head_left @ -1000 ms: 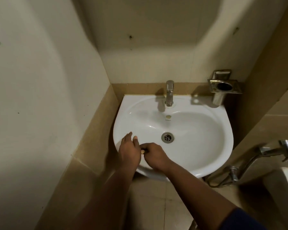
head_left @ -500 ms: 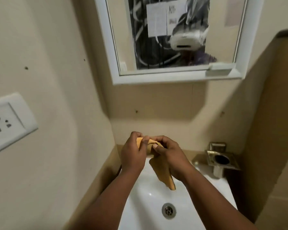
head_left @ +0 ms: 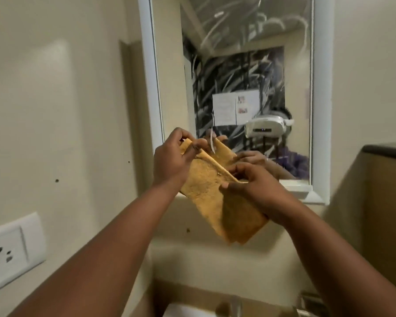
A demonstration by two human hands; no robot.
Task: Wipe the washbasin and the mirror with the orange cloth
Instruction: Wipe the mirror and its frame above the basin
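Both hands hold the orange cloth (head_left: 212, 193) up in front of the lower left part of the mirror (head_left: 245, 65), well above the washbasin (head_left: 188, 311), of which only a blurred white sliver shows at the bottom edge. The left hand (head_left: 170, 163) pinches the cloth's upper left corner, thumb and forefinger closed on the folded edge with the other fingers curled behind it. The right hand (head_left: 258, 191) grasps the cloth lower and to the right, thumb on the near face and fingers wrapped over the top fold, so each grip is clenched on the fabric. The cloth is doubled, its fold running on a slant between the two hands, and the loose layers hang down below the right hand. It covers the bottom left corner of the mirror's white frame (head_left: 151, 88). The glass is streaked and reflects both hands and the cloth. On the left wall sits a white socket plate (head_left: 12, 252), well apart from the hands. A tap (head_left: 236, 305) shows dimly beside the basin, too blurred to make out further.
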